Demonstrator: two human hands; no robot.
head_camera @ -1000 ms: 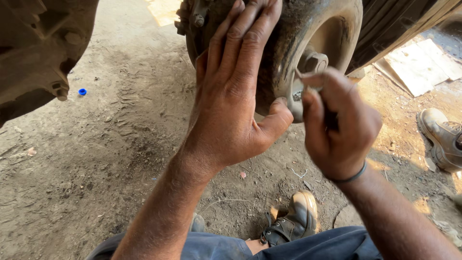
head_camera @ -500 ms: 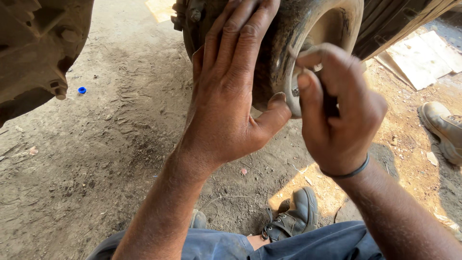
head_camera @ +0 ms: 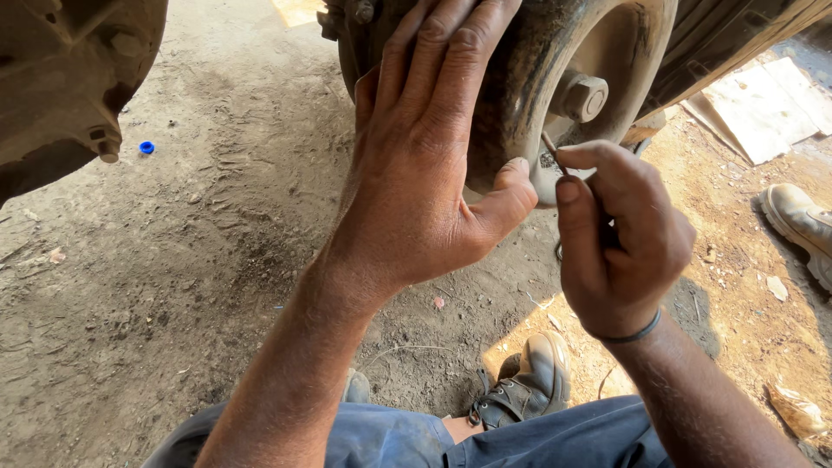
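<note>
**Bare hands at a rusted wheel hub on a dirt floor**

The fingers (head_camera: 598, 186) of the right hand (head_camera: 620, 243) are curled tight around a thin metal pin (head_camera: 552, 152), whose tip pokes up toward the lower rim of a large rusted hub (head_camera: 529, 78); most of the pin is hidden inside the grip, so its full shape cannot be told. A dark band circles the right wrist. Just to the left, the left hand (head_camera: 425, 173) lies flat and open against the face of the hub, fingers spread and pointing to the far side, the thumb stretched right along the lower edge and holding nothing. A heavy hex nut (head_camera: 582, 95) stands on the hub's inner face, just above the pin's tip.

Nearer the camera, blue trouser legs (head_camera: 485, 438) and a worn dark shoe (head_camera: 529, 381) rest on the packed dirt floor (head_camera: 173, 286). At far left hangs another grimy metal casting (head_camera: 69, 78), with a small blue cap (head_camera: 146, 147) on the floor beside it. To the right lie a flat piece of cardboard (head_camera: 754, 108) and a pale boot (head_camera: 802, 225) at the frame's edge.
</note>
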